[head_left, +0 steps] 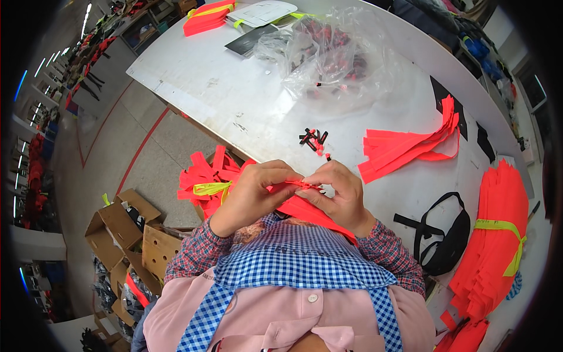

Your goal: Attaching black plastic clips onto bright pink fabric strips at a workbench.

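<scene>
A white table (pixel 223 88) carries a clear plastic bag (pixel 328 56) of small parts, a few loose black-and-red clips (pixel 314 139), fanned orange strips (pixel 410 146), a black waist pouch (pixel 446 234) and a tied orange bundle (pixel 498 234).

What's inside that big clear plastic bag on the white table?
The crumpled clear plastic bag holds many small black and red pieces, too blurred to identify. Folds and glare hide the rest.

My left hand (pixel 253 190) and right hand (pixel 339 196) cover most of the orange strip (pixel 305 208), so I can't tell what my fingertips pinch on it. Beyond that strip, the small black-and-red pieces (pixel 314 139) are too tiny to make out. Further back, the clear plastic bag (pixel 328 56) blurs its contents. Right of the strip, the orange stack (pixel 498 234) runs off the picture's rim.
</scene>
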Demonstrator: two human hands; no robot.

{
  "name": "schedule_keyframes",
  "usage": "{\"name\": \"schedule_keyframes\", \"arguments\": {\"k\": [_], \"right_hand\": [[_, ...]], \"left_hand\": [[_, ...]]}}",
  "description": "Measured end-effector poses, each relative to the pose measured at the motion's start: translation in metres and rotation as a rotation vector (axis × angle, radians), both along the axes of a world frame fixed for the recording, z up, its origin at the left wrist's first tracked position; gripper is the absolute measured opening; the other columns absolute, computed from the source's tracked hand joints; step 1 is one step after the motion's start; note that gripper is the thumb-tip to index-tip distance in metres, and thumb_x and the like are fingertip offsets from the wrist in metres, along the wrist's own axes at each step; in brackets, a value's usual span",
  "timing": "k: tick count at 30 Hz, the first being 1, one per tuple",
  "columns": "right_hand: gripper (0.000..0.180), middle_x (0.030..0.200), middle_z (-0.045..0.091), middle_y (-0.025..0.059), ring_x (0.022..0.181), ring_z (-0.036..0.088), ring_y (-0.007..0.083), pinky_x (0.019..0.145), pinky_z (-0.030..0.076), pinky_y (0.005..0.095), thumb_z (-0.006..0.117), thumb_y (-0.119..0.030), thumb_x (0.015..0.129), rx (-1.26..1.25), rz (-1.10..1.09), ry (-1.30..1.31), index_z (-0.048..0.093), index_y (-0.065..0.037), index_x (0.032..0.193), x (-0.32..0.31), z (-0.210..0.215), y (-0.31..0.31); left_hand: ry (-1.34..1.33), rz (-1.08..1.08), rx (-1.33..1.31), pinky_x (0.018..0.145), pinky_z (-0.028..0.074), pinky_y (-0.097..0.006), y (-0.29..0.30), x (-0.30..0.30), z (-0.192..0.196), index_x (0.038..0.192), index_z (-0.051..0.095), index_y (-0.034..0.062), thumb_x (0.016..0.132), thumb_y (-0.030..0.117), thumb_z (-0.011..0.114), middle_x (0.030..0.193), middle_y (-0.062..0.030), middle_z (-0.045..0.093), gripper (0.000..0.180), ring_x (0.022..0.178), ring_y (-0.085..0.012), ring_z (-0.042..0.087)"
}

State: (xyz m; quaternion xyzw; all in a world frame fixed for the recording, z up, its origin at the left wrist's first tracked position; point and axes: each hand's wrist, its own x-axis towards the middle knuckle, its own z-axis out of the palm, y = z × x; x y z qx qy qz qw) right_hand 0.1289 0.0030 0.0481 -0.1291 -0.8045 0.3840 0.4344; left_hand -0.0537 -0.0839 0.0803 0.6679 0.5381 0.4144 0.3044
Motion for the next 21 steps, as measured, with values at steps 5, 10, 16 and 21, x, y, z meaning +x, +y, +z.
{"name": "schedule_keyframes", "arguments": {"k": [5, 10, 16, 21], "right_hand": [[0.021, 0.083, 0.064, 0.0048, 0.071, 0.062, 0.0155, 0.055, 0.050, 0.0262, 0.080, -0.011, 0.074, 0.079, -0.023, 0.038, 0.070, -0.007, 0.092, 0.002, -0.002, -0.006], [0.020, 0.083, 0.064, 0.0054, 0.071, 0.063, 0.0156, 0.056, 0.051, 0.0255, 0.079, -0.010, 0.075, 0.019, 0.006, 0.047, 0.070, -0.007, 0.093, 0.002, -0.003, -0.007], [0.019, 0.085, 0.065, 0.0067, 0.073, 0.064, 0.0156, 0.060, 0.052, 0.0252, 0.078, -0.009, 0.077, -0.046, 0.062, 0.044, 0.069, -0.007, 0.094, 0.002, -0.003, -0.007], [0.020, 0.085, 0.066, 0.0069, 0.074, 0.065, 0.0156, 0.061, 0.052, 0.0251, 0.077, -0.008, 0.077, -0.099, 0.092, 0.025, 0.068, -0.006, 0.094, 0.003, -0.001, -0.008]], "left_hand": [[-0.115, -0.036, -0.016, 0.062, 0.048, -0.027, -0.001, -0.001, -0.005, 0.097, 0.070, 0.0019, 0.078, -0.005, 0.067, 0.085, -0.0084, 0.063, 0.021, 0.073, -0.0168, 0.062], [-0.230, -0.054, -0.035, 0.063, 0.047, -0.025, 0.000, -0.001, -0.010, 0.096, 0.070, 0.0014, 0.080, -0.006, 0.066, 0.082, -0.0059, 0.061, 0.018, 0.073, -0.0140, 0.059], [-0.252, -0.079, -0.026, 0.064, 0.046, -0.025, -0.001, -0.004, -0.011, 0.096, 0.070, 0.0017, 0.081, -0.004, 0.067, 0.082, -0.0056, 0.061, 0.017, 0.074, -0.0137, 0.059], [-0.245, -0.103, -0.028, 0.064, 0.047, -0.026, -0.001, -0.005, -0.011, 0.096, 0.070, 0.0023, 0.080, -0.003, 0.067, 0.082, -0.0054, 0.062, 0.017, 0.074, -0.0140, 0.059]]}}
